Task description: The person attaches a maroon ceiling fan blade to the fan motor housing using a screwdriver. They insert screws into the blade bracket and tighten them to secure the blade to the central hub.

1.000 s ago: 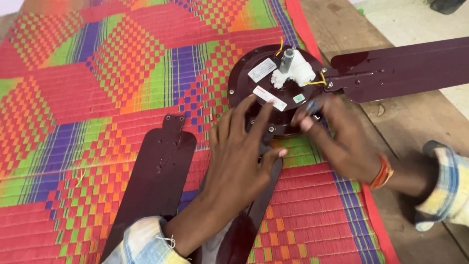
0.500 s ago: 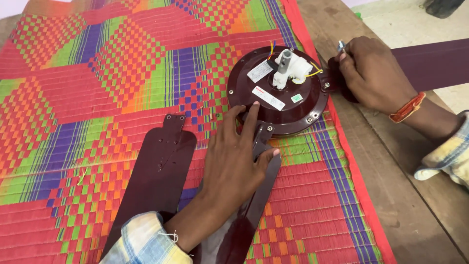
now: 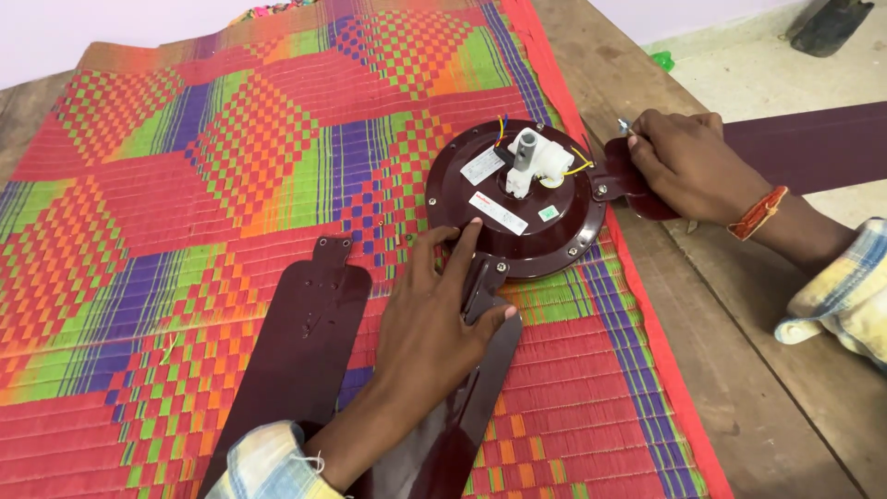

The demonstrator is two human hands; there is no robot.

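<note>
A dark maroon ceiling fan motor lies on a colourful woven mat, with a white connector and grey shaft on top. My left hand rests flat with fingers spread on the bracket of a maroon blade, its fingertips touching the motor rim. My right hand is closed over the bracket of a second blade at the motor's right side. It pinches a small metal piece that sticks out of the fingers.
A third, loose maroon blade lies on the mat left of my left arm. The mat covers a worn wooden table. A pale floor and a dark object show at the top right.
My right hand left the motor's near side and went to the right blade's bracket, then edged a little further along it. My left hand stays on the near blade.
</note>
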